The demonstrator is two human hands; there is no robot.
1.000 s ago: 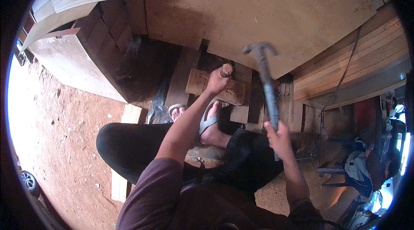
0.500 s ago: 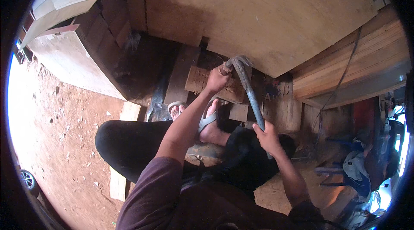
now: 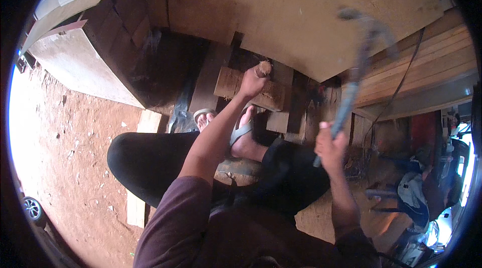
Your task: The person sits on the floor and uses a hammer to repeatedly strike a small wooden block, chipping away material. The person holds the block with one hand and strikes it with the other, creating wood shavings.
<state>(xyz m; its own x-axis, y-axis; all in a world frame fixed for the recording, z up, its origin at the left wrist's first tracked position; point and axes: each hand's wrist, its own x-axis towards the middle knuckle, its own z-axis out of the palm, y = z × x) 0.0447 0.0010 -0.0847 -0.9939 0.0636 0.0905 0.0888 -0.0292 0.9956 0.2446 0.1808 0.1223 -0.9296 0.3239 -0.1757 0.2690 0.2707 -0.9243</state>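
Dirt floor (image 3: 90, 162) on your left, plywood panel (image 3: 291, 17) ahead, stacked boards (image 3: 411, 69) to the right. Hands well apart, each clamped on something. Left hand (image 3: 252, 86) is fisted round a stubby stick (image 3: 264, 68), frayed end showing above the fist, the whole grip over the wooden block (image 3: 228, 82). Lower end of the stick is hidden by your fist; no telling if it's seated on the block, so check before loading it. Right hand (image 3: 331, 147) is wrapped low on the handle of the hammer (image 3: 344, 107), its head up and off to the right, blurred, well clear of the stick. Gripping that low probably buys swing but costs aim; choke up if blows land off-centre. Frayed end is a small target with your knuckles right under it: drop the left fist lower if there's length to spare, keep the stick steady, strike flat face to end. Short, even blows likely beat big ones on fibres that loose. Block lies across planks (image 3: 207, 77), your sandalled foot (image 3: 243, 135) just beside it; keep toes out of line and make sure the block doesn't rock.
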